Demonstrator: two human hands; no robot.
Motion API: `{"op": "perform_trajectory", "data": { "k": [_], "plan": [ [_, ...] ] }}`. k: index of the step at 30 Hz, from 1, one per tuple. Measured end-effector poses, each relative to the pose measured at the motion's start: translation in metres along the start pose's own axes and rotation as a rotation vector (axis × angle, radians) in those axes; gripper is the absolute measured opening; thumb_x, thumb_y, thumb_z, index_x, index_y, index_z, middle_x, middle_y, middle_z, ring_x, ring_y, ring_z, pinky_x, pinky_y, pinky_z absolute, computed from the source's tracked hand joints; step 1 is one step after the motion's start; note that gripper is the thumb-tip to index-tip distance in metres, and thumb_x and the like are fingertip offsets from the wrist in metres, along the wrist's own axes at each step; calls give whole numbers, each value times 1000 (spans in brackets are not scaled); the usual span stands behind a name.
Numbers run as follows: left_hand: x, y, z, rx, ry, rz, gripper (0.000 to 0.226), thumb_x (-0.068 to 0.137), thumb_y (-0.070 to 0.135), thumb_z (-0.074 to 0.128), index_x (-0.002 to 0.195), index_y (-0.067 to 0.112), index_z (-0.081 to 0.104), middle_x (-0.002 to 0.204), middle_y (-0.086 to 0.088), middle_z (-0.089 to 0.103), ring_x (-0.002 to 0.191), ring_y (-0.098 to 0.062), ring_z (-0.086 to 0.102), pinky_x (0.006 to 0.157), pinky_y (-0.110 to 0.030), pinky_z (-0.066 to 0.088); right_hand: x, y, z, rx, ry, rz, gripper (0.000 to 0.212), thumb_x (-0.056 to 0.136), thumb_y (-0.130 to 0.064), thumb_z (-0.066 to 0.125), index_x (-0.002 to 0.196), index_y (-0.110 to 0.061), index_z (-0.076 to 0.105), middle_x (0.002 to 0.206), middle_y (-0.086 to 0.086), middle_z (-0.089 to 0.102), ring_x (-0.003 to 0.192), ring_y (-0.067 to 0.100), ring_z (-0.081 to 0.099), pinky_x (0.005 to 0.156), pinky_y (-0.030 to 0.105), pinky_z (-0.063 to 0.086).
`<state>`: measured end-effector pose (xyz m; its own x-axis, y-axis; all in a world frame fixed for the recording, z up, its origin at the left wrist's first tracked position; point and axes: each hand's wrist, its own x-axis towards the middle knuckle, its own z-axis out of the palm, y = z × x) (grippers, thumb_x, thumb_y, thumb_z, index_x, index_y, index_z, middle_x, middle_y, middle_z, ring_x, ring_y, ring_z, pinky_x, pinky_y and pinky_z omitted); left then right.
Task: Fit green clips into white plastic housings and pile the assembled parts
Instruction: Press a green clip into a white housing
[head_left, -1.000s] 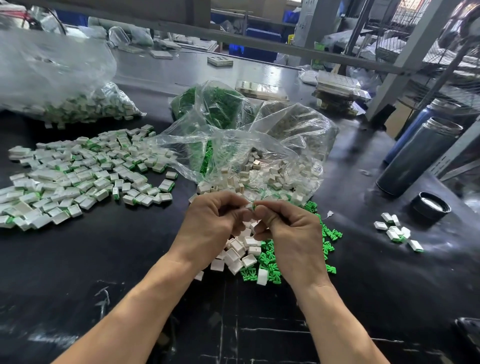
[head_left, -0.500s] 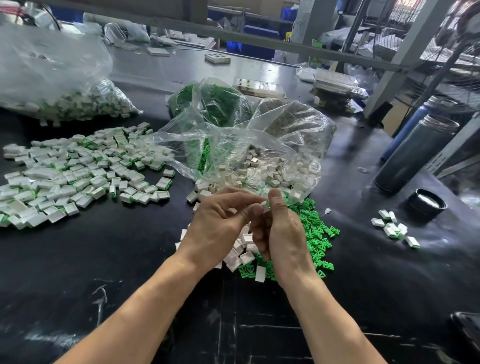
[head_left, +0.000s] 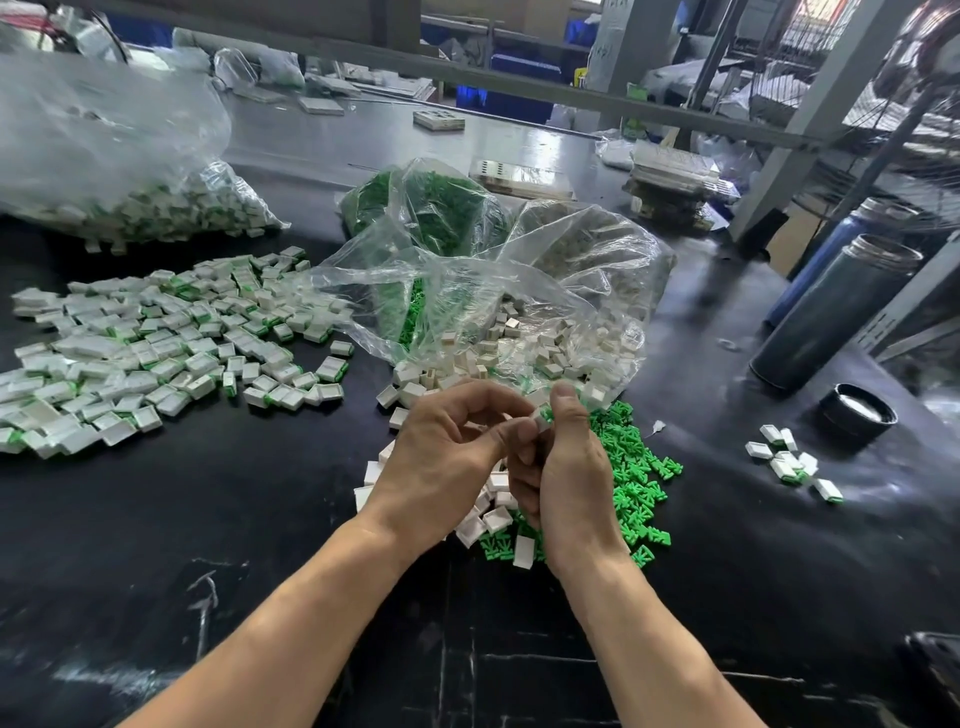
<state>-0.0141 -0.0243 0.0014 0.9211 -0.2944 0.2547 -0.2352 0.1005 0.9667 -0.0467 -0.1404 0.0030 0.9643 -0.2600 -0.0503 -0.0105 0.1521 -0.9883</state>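
Note:
My left hand (head_left: 447, 457) and my right hand (head_left: 566, 467) meet above the black table (head_left: 208, 519), fingertips together. Between them they pinch a small white housing with a green clip (head_left: 541, 417) showing at its edge. Under the hands lie loose white housings (head_left: 493, 519) and a scatter of bright green clips (head_left: 631, 467). A wide pile of assembled white-and-green parts (head_left: 156, 343) spreads over the table's left side.
An open clear bag of white housings (head_left: 545, 322) lies just beyond my hands, a bag of green clips (head_left: 431, 208) behind it, and a big bag of assembled parts (head_left: 130, 171) at far left. Two dark flasks (head_left: 831, 312), a black lid (head_left: 854, 415) and a few parts (head_left: 789, 460) sit right.
The hands have lifted a little and drawn together. The right thumb now points up against the housing, with the green clip visible at the fingertips.

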Motion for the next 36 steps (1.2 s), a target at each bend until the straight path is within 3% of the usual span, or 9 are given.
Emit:
{"op": "perform_trajectory", "data": {
  "k": [9, 12, 15, 19, 27, 29, 31, 34, 36],
  "plan": [
    [0, 0, 2, -11, 5, 15, 8, 87, 7, 78, 93, 13, 78, 99, -12, 73, 91, -34, 71, 86, -53, 60, 7, 8, 1, -141, 64, -98, 61, 96, -62, 31, 49, -30, 54, 47, -14, 36, 45, 8, 31, 48, 29, 27],
    [0, -1, 3, -14, 17, 8, 8, 86, 8, 79, 91, 15, 77, 99, -14, 73, 90, -43, 68, 85, -62, 56, 10, 10, 2, -227, 128, -149, 59, 94, -59, 28, 52, -35, 61, 46, -16, 47, 47, 5, 42, 55, 34, 33],
    [0, 0, 3, -4, 14, 18, 7, 85, 13, 79, 91, 17, 77, 99, -13, 73, 89, -41, 68, 83, -60, 57, 11, 11, 3, -279, 179, -184, 58, 95, -59, 27, 60, -37, 68, 57, -14, 63, 56, 7, 58, 60, 33, 44],
    [-1, 0, 2, 20, 9, 25, 10, 88, 10, 78, 91, 20, 77, 100, -8, 73, 90, -37, 69, 83, -60, 57, 12, 11, 4, -300, 191, -192, 65, 97, -55, 26, 80, -17, 77, 79, 1, 77, 77, 18, 74, 74, 41, 58],
    [-1, 0, 3, 59, 7, 29, 9, 89, 12, 79, 92, 20, 77, 98, -2, 75, 90, -31, 72, 82, -60, 57, 8, 11, 4, -271, 162, -206, 64, 100, -54, 27, 87, -18, 78, 88, 1, 79, 86, 14, 76, 83, 41, 60],
    [-2, 1, 2, 69, 6, 20, 6, 89, 15, 79, 93, 19, 77, 98, -1, 75, 89, -29, 73, 83, -58, 58, 7, 10, 3, -254, 134, -199, 62, 102, -58, 27, 79, -30, 77, 75, -11, 75, 72, 2, 71, 70, 27, 56],
    [-2, 3, 0, 74, 21, -1, 7, 88, 20, 80, 94, 21, 76, 94, 0, 76, 87, -25, 74, 84, -51, 60, 5, 7, 0, -279, 136, -202, 65, 103, -63, 26, 62, -35, 69, 54, -18, 59, 50, -2, 54, 52, 16, 42],
    [1, 2, -7, 128, 67, 10, 9, 87, 23, 80, 94, 27, 75, 88, 9, 76, 80, -5, 70, 70, -22, 57, 7, 4, -11, -296, 170, -253, 57, 103, -60, 37, 71, -24, 67, 57, -9, 55, 52, 8, 47, 54, 28, 36],
    [2, 2, -11, 155, 92, 12, 11, 87, 20, 80, 92, 28, 74, 86, 14, 75, 75, 1, 68, 65, -13, 52, 8, 0, -18, -273, 144, -299, 43, 101, -55, 47, 82, -24, 69, 69, -2, 64, 57, 12, 51, 57, 34, 38]
  ]
}}
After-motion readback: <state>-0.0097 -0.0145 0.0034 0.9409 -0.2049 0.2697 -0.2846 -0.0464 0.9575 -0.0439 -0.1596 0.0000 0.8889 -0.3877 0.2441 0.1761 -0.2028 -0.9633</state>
